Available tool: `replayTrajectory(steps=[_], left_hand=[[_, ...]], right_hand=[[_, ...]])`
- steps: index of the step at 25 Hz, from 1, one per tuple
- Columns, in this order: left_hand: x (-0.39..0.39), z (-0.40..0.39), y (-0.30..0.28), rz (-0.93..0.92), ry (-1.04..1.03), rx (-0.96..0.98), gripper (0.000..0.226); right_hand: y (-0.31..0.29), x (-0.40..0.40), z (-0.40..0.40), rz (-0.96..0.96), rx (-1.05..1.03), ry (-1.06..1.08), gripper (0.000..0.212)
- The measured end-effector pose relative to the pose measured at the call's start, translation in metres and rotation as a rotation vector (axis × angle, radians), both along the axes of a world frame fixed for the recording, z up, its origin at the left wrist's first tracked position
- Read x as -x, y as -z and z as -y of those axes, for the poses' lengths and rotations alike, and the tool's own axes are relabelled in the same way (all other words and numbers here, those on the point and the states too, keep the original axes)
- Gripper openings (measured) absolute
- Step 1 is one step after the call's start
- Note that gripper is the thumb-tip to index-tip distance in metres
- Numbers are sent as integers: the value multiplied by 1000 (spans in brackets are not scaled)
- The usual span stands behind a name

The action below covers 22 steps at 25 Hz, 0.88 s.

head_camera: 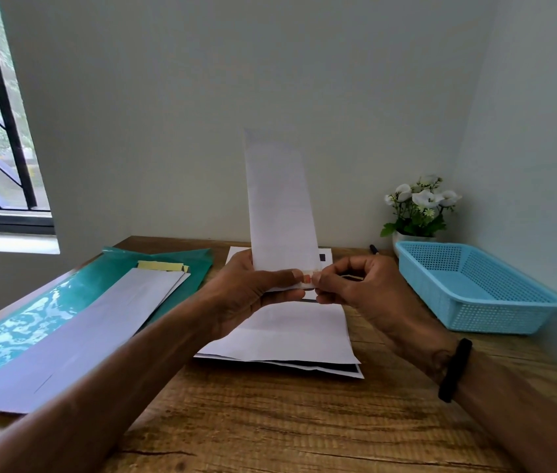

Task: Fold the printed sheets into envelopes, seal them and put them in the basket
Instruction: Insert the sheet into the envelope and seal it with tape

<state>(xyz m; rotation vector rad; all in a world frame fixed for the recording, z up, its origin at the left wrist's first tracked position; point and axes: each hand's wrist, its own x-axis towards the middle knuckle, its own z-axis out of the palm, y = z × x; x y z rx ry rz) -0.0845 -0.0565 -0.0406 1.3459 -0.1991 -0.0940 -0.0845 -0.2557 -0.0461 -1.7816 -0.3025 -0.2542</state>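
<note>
A long white envelope [279,206] stands upright above the table's middle. My left hand [248,295] grips its lower end from the left. My right hand [348,285] pinches a small strip at the envelope's bottom right corner between thumb and forefinger. Under both hands lies a stack of printed sheets [290,336] with dark printed edges showing. A light blue perforated basket [475,285] sits at the right, and nothing shows inside it.
A green plastic folder [48,302] lies at the left with white envelopes [75,336] and a yellow strip on it. A pot of white flowers [420,209] and a dark pen [374,249] stand behind the basket. Walls close the back and right.
</note>
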Motion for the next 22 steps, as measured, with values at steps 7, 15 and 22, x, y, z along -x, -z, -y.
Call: replayTrajectory(steps=[7,15,22], left_hand=[[0,0,0,10,-6,-47,40],[-1,1,4,17,-70,-129,59],[-2,2,6,30,-54,-148,55]], right_hand=[[1,0,1,1,12,-9,9],[4,0,1,45,93,8,12],[4,-4,2,-45,-87,-12,46]])
